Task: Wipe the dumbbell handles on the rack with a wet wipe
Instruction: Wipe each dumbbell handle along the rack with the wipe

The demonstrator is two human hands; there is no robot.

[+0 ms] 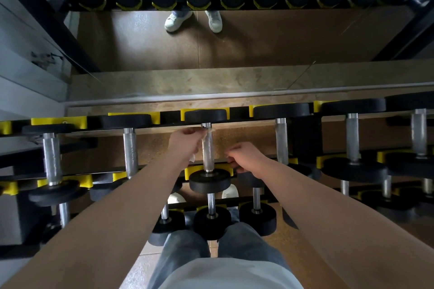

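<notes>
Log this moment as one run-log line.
left hand: wet wipe on centre dumbbell handle | right hand: gripping rack rail | wiping underway

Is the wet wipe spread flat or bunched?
Bunched: the wet wipe is crumpled in the left hand against the dumbbell handle, with only scraps showing.

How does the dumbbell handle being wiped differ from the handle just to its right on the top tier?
The wiped handle has the left hand pressing a wet wipe against its far end; the right neighbour handle is untouched. The wiped handle's dumbbell carries smaller black end weights; the neighbour's far weight is wider. The right hand rests between them at the rack's front rail. Both are knurled silver handles lying front to back.
</notes>
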